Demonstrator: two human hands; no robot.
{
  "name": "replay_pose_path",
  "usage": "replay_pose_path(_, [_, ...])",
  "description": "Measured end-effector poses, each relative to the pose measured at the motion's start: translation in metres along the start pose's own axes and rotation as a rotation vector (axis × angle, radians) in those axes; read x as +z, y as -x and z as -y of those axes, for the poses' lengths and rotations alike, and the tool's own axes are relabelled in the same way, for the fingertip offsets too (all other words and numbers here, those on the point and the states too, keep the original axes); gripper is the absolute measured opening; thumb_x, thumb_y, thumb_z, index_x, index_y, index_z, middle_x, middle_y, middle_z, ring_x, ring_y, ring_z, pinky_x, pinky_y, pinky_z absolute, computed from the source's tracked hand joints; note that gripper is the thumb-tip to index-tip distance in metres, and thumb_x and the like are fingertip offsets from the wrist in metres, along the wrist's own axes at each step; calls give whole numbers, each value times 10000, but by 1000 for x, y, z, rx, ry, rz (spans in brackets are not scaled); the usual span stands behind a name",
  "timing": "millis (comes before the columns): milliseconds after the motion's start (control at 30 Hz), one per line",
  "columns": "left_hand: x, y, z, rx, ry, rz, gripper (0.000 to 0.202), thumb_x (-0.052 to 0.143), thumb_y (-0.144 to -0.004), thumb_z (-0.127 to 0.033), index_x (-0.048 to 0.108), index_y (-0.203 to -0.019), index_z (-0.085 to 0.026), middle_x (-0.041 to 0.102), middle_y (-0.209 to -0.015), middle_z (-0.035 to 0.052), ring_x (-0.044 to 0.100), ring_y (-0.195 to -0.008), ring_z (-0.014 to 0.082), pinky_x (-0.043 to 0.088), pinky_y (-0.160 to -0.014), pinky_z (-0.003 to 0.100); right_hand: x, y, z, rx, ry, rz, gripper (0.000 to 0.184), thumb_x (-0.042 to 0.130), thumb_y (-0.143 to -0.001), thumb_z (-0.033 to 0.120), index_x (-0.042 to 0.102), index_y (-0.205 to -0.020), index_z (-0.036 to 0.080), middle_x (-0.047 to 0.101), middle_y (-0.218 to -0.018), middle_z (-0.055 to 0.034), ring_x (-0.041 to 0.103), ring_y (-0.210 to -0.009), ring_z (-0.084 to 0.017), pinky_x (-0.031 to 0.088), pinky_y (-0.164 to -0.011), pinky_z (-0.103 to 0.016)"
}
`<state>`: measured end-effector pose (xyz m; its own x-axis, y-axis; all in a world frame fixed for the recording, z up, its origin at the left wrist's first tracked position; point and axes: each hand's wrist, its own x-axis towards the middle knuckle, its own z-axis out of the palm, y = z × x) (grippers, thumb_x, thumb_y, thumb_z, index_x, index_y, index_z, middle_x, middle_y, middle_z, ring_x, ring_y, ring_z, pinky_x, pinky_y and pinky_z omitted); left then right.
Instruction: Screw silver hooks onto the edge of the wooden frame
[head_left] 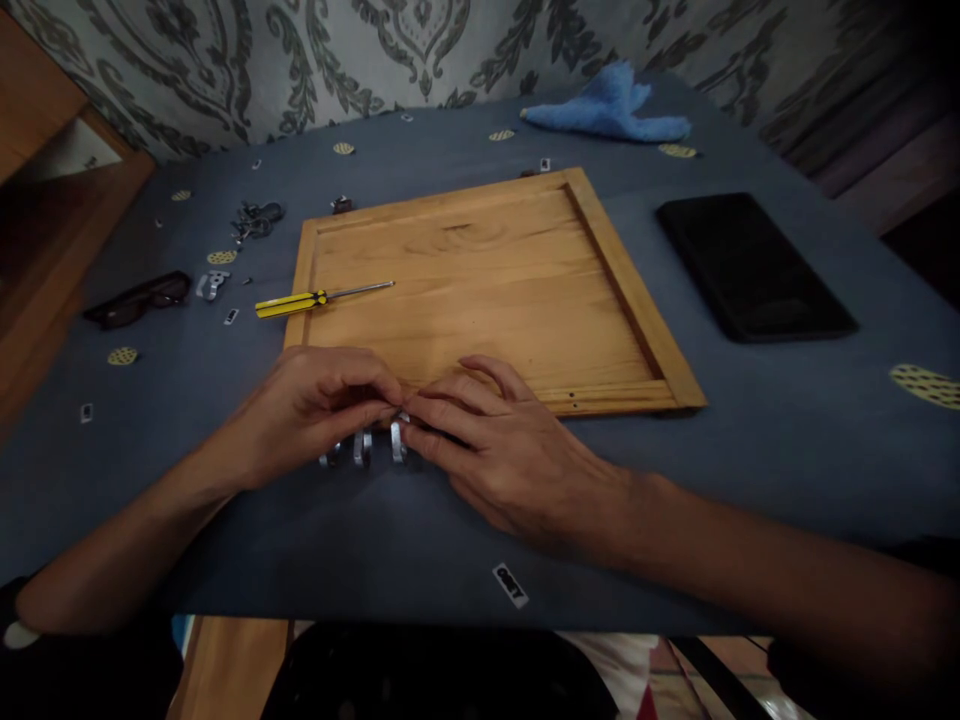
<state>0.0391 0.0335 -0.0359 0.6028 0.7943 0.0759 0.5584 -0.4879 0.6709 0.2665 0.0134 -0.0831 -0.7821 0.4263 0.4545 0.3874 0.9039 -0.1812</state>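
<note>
A wooden framed board (465, 290) lies flat on the table, with silver metal hooks (363, 447) standing out from its near edge. My left hand (322, 405) pinches with thumb and forefinger at the top of the rightmost hook (398, 440); whatever small piece is between the fingertips is too small to make out. From the other side, my right hand (502, 440) presses its fingertips against that same hook, while its other fingers rest over the board's near rail. A yellow-handled screwdriver (300, 303) lies across the board's left rail, its shaft pointing right.
Left of the board are a loose silver hook (213, 285), a small cluster of dark metal pieces (256, 220) and dark sunglasses (142, 300). A black tablet (754, 265) lies to the right. A blue cloth (607, 105) is at the back, and wooden furniture (67, 250) borders the left.
</note>
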Motion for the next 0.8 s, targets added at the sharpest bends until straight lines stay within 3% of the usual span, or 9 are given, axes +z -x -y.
replay_pose_path(267, [1, 1, 2, 5, 6, -8, 118, 629, -906, -257, 729, -912, -195, 749, -861, 23, 688, -757, 103, 480, -629, 161, 0, 0, 0, 4, -5, 11, 314, 492, -928, 95, 670, -1181, 147, 706, -1166, -115, 571, -1098, -260, 367, -1039, -552])
replay_pose_path(800, [0, 1, 2, -11, 52, -15, 106, 644, -897, -261, 738, -913, -214, 743, -839, 14, 685, -747, 103, 491, -631, 177, 0, 0, 1, -1, 12, 16, 313, 461, -940, 103, 664, -1176, 135, 704, -1198, -107, 570, -1091, -262, 376, -1037, -545])
